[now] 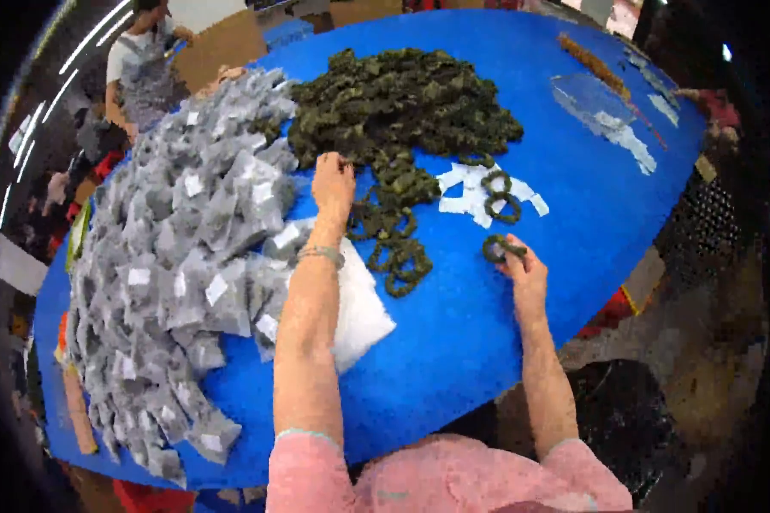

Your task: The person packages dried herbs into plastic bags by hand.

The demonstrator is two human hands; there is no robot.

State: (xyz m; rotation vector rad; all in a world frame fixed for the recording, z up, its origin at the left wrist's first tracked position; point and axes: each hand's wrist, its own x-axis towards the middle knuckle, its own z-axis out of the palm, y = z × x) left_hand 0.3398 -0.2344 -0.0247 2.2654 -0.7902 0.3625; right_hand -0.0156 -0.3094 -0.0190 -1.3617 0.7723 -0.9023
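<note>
My right hand (526, 272) pinches a dark green fabric ring (492, 249), which looks like a scrunchie, over the blue table. My left hand (334, 181) is at the near edge of a large pile of dark green rings (402, 103), fingers curled together; what they hold, if anything, is hidden. Several loose rings (402, 261) lie between my hands. Just beyond the right hand, a few more rings (501, 205) rest on and beside scattered white labels (464, 202).
A broad heap of grey packets with white stickers (188, 214) covers the left side of the blue table (453, 342). White sheets or bags (359, 312) lie under my left forearm. At far right are clear bags (586, 98) and a brown strip (592, 64). Another person (141, 73) stands at the far left.
</note>
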